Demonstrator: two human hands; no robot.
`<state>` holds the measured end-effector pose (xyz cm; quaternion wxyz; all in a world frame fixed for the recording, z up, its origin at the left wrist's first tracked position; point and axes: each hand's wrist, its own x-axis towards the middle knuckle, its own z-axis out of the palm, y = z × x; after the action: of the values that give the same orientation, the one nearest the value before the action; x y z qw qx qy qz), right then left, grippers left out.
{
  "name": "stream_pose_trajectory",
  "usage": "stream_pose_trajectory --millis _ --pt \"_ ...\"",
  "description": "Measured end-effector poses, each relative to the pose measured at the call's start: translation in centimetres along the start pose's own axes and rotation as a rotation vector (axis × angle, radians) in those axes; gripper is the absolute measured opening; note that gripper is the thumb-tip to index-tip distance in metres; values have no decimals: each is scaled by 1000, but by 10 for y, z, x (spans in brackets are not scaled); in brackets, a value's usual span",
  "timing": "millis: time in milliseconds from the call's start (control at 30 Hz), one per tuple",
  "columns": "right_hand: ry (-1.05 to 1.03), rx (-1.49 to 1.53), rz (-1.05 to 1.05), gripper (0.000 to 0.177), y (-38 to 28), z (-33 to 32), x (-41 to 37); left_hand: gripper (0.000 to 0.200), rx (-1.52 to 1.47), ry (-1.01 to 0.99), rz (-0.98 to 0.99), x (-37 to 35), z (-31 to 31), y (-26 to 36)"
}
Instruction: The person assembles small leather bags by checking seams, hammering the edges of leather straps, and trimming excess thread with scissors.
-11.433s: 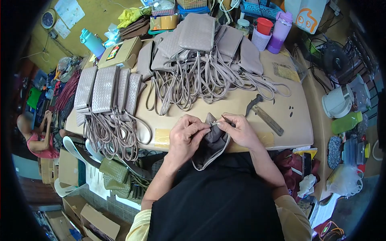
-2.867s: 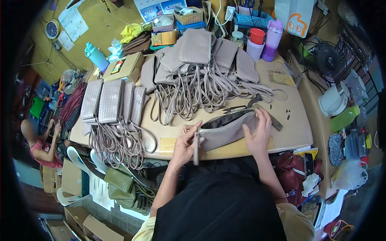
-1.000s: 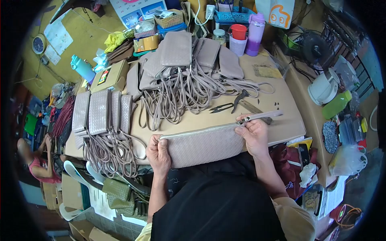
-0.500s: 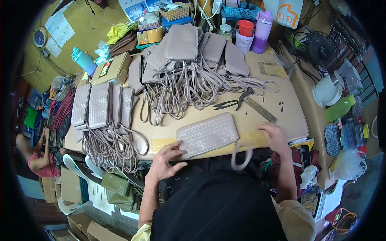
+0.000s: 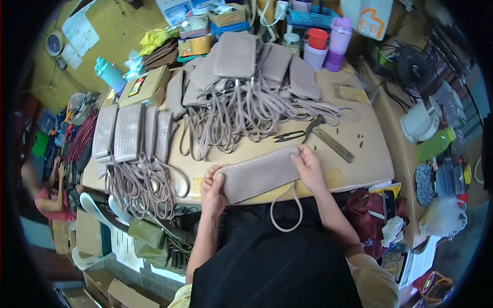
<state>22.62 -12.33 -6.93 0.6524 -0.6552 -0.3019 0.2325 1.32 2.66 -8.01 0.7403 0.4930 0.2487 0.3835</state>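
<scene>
**A:** While both hands are on it, where does the pouch lie?

**B:** One grey woven pouch (image 5: 259, 174) lies flat along the near edge of the table (image 5: 370, 159). Its single strap loop (image 5: 286, 210) hangs off that edge over the dark lap.

**A:** And the fingers?

**B:** The left hand (image 5: 212, 187) is closed on the pouch's left end. The right hand (image 5: 308, 167) has its fingers curled over the far right corner. Both grip it.

**A:** Count the rest, biggest first.

**B:** There is one tan table. At its far middle is one heap (image 5: 241, 56) of similar pouches. They overlap too much to count, and their straps spill toward the near side. On the left is a row (image 5: 128, 131) of four pouches that I can make out, side by side, with one cardboard box (image 5: 146, 84) behind them. There are two bottles, a teal bottle (image 5: 109, 73) far left and a purple bottle (image 5: 336, 35) far right. One red cup (image 5: 318, 38) stands just beside the purple one.

**A:** What sits close to the hands?

**B:** Three tools lie there: one pair of black snips (image 5: 287, 136), one dark tool (image 5: 314, 124) and one flat metal bar (image 5: 333, 143). The snips lie just beyond the right hand, apart from it. The nearest straps end near the pouch without touching it.

**A:** And off the table?

**B:** Another person (image 5: 46, 190) sits at the far left. Some green pouches (image 5: 149, 236) lie below the table's left edge.
</scene>
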Motion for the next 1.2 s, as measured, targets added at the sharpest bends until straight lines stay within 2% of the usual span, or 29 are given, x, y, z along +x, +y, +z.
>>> stream_pose_trajectory --millis 33,67,100,133,167,200,267,333,367,433,500,567,600,667,733,767,800,833,900,967,1033,1067,1100,1133,1167,1200 --pt "42 200 -21 12 -1 8 -5 33 -142 35 -45 -9 8 5" --pt "10 208 -14 12 -4 11 -9 39 -124 -8 -85 -12 9 6" --pt "91 167 -14 15 -6 8 -12 31 -104 34 -131 -18 18 14" --pt "175 125 -17 18 -5 3 -14 28 18 51 -87 -20 19 14" --pt "149 131 -13 18 5 -2 -15 25 142 64 -48 -21 20 15" --pt "146 137 -52 20 20 -9 -16 25 144 84 -42 -24 25 18" --pt "139 144 -91 23 29 -16 -12 23 415 148 177 -27 36 24" --pt "175 -70 54 22 26 -22 -11 24 506 144 233 -25 36 23" --pt "185 -75 55 22 25 -20 -10 26 597 131 288 -23 37 22" --pt "160 -55 41 14 8 1 -9 27 579 206 397 -9 38 25" --pt "-48 164 40 13 -23 23 -27 26 523 284 445 5 28 35" --pt "-340 386 253 20 -19 27 -35 25 593 329 663 17 31 69" --pt "-326 387 254 20 -17 29 -37 25 660 308 744 23 21 83" --pt "-515 430 316 18 -15 33 -39 25 841 325 870 33 11 119" --pt "-457 78 85 17 -23 51 -47 25 967 339 923 44 19 164" --pt "-432 -39 -52 17 -21 57 -51 25 980 316 928 49 19 181" --pt "-447 -226 -298 18 -33 58 -47 25 947 318 898 52 15 193" --pt "-439 -228 -301 18 -37 56 -45 26 912 319 869 55 11 203" --pt "-531 -399 -450 18 -43 52 -41 28 810 368 897 56 4 220" --pt "-524 -462 -413 20 -58 25 -35 29 909 369 817 48 -16 224" --pt "-556 -617 -390 19 -85 -8 -29 26 1013 325 593 47 -33 206" --pt "-625 -692 -344 16 -96 -22 -32 26 1082 372 544 43 -23 189" --pt "-694 -767 -295 14 -102 -35 -36 26 1053 337 452 44 -26 168" --pt "-689 -764 -287 14 -104 -46 -38 26 1164 355 450 48 -29 139" --pt "-901 -792 -123 16 -105 -59 -39 25 1172 210 277 45 -14 124" --pt "-1114 -814 45 19 -105 -74 -39 24 1221 156 206 45 -3 96"
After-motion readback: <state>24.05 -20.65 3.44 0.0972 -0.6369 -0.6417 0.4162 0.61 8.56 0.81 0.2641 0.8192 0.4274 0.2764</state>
